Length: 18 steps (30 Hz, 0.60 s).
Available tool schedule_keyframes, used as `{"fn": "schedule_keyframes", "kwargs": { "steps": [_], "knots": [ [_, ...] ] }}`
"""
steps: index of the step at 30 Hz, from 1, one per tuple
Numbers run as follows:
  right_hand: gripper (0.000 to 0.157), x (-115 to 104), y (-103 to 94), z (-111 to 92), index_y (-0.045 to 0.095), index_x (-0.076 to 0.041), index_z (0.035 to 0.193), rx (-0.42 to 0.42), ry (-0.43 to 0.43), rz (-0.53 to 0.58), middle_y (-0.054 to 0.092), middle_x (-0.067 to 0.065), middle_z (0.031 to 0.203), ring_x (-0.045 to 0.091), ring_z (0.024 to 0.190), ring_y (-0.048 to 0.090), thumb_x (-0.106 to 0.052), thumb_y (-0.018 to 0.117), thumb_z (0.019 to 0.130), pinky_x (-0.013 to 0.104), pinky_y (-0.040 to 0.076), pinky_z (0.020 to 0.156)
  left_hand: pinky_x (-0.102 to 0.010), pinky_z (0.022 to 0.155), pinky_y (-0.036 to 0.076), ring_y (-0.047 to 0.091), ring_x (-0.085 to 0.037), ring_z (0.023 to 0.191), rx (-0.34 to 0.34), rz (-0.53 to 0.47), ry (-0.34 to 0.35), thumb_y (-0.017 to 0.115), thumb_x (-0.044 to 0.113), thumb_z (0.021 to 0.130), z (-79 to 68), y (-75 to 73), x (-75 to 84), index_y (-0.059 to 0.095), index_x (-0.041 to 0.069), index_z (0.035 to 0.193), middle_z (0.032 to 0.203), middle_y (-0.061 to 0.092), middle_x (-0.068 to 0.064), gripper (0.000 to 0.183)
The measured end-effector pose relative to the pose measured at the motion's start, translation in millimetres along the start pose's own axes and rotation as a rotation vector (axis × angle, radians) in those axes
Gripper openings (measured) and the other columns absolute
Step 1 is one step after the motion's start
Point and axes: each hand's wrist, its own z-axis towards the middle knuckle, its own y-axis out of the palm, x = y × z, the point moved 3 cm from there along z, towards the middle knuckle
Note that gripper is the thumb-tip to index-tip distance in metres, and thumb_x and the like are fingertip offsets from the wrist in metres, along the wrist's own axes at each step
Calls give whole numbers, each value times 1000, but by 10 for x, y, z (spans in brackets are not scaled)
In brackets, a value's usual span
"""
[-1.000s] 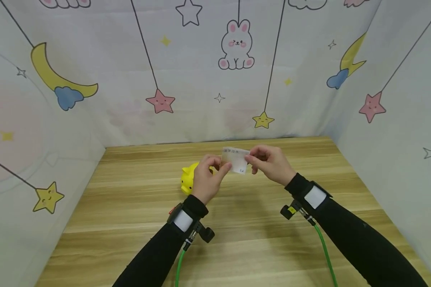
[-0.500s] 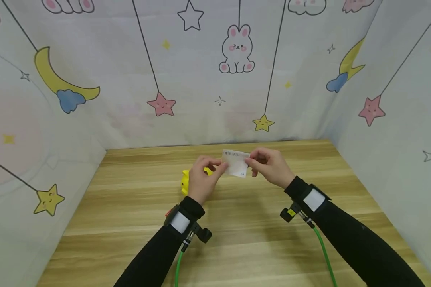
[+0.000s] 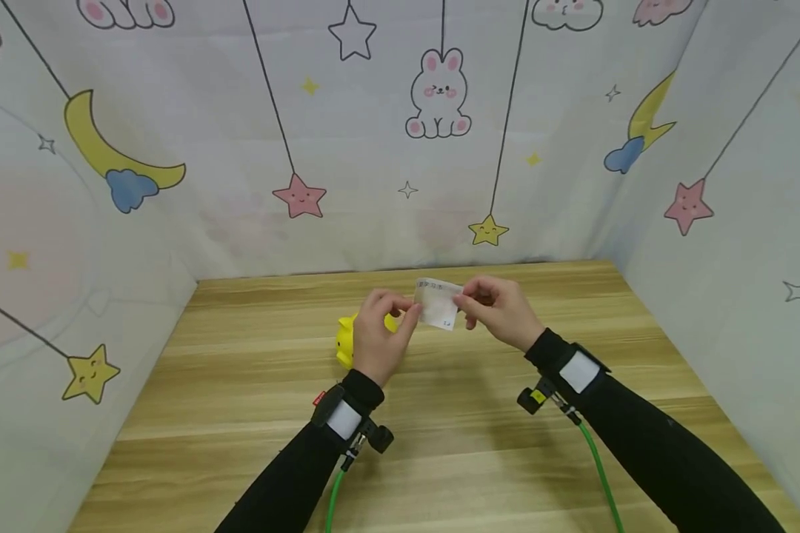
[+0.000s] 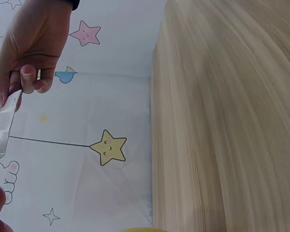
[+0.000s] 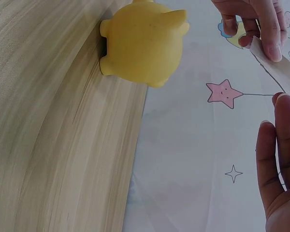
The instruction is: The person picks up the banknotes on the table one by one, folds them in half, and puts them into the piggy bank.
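A small, thin whitish piece of paper (image 3: 438,307), with a row of dark printed characters along its top edge and a bluish mark in one lower corner, is held up above the table between both hands. My left hand (image 3: 380,337) pinches its left edge between thumb and fingers. At the opposite edge, my right hand (image 3: 500,309) pinches it the same way. The paper bows a little near its left side. Behind the left hand a yellow pig figure (image 3: 344,343) stands on the table, partly covered; its rounded body (image 5: 144,42) shows more fully in the right wrist view.
The wood-grain table (image 3: 440,459) is enclosed at the back and sides by a white cloth (image 3: 367,126) printed with stars, moons and a rabbit. Each wrist wears a black strap-on device; a green cable (image 3: 600,474) runs from the right one, another (image 3: 333,496) from the left.
The left hand has shifted slightly along the paper's left edge, and the paper now curves more there. Both hands keep their pinch. The head view has tilted up a little.
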Motion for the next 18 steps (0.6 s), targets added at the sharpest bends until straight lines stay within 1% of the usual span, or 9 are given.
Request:
{"fn": "schedule_keyframes", "kwargs": {
  "steps": [3,6,11,15,18],
  "knots": [
    [9,2,2,7,59,-12,92,4,-10,6,60,2,74,26,58,56,-21,60,94,32,40,47,-30,71,43,47,-11,82,18,73,72,69,24,87,-2,-1,36,63,17,85,93,51,6,10],
    [7,-15,3,13,60,-13,91,12,-14,6,60,1,75,25,58,56,-19,60,94,32,42,48,-24,72,42,48,-11,82,30,138,142,70,22,86,2,-13,76,63,15,84,94,51,3,11],
    [8,-12,3,28,60,-14,90,36,-18,-16,60,3,74,20,57,56,-20,60,94,33,42,47,-25,76,40,51,-14,84,29,211,231,71,22,86,15,-27,135,64,13,85,93,53,2,11],
    [9,3,8,41,60,-14,90,57,-16,-40,59,0,72,19,57,56,-21,60,94,32,41,46,-28,80,40,52,-17,87,9,302,311,70,23,86,13,-20,193,64,13,86,93,53,0,12],
    [9,-10,19,45,60,-15,89,61,-25,-48,59,-2,72,18,56,56,-22,60,94,33,41,46,-29,78,41,53,-17,88,6,364,335,69,24,87,15,-18,215,63,12,85,93,54,0,13]
  ]
}}
